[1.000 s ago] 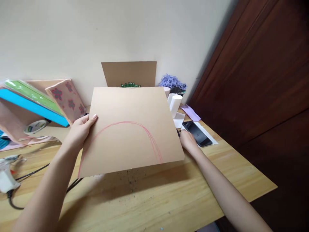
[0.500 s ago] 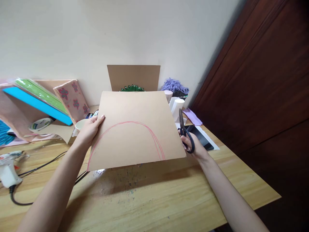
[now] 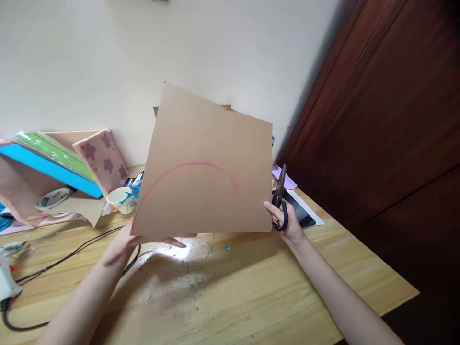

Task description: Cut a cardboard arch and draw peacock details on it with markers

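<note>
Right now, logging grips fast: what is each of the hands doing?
Left hand: holding the cardboard sheet from below.
Right hand: closed on black scissors.

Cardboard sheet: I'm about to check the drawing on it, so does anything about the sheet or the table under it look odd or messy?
The cardboard is tilted, held up by the left hand at its bottom edge. Its red arc runs off that edge. The right hand holds scissors beside it. Small scraps and specks litter the table.

Both forearms reach forward, left hand [image 3: 124,244] palm-up with fingers spread, right hand [image 3: 287,223] curled closed.
</note>
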### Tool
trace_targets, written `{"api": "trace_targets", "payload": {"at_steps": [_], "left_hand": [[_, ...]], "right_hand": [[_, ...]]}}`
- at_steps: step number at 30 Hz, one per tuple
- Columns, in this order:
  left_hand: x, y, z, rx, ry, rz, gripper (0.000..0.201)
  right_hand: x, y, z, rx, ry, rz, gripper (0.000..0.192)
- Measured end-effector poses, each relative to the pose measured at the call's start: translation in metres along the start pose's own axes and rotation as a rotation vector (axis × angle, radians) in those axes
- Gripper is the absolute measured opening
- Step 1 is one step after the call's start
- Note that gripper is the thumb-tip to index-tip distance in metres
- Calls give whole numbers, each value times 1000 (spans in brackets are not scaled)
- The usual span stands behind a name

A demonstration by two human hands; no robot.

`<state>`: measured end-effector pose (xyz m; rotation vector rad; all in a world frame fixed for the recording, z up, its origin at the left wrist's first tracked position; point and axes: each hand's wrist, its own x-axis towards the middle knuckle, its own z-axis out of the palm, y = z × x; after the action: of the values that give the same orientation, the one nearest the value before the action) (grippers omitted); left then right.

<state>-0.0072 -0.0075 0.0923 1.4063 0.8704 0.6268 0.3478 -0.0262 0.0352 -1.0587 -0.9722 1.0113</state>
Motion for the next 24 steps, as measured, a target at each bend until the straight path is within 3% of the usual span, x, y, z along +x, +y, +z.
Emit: {"api": "trace_targets", "payload": {"at_steps": [2,3,4,6,9,11,14,18,21,24], "left_hand": [[7,-7,21,14,-192,-38,101],[11,-9,33,27,-221,-49,92],[13,-12,45,36,-176,-57,79],[15,-15,65,55,52,-105,52],[15,-14,80,108,317,-240,46],[16,-12,79,100,432,-230,45],[19,-9,70,-26,584,-125,46],[23,-7,63,-98,747,-47,51],[23,-9,67,-86,759,-25,50],[20,-13,77,-59,715,-74,50]], "right_hand": [[0,0,1,6,12,-20,43],[0,1,1,-1,11,-25,42],[0,1,1,-14,8,-25,41],[-1,2,2,-42,12,-13,39],[-1,4,3,-88,13,13,36],[-1,5,3,-94,-46,32,35],[-2,8,3,3,-231,102,45],[-11,14,8,128,-572,257,73],[-23,17,17,110,-795,329,82],[-36,18,28,68,-889,315,86]]}}
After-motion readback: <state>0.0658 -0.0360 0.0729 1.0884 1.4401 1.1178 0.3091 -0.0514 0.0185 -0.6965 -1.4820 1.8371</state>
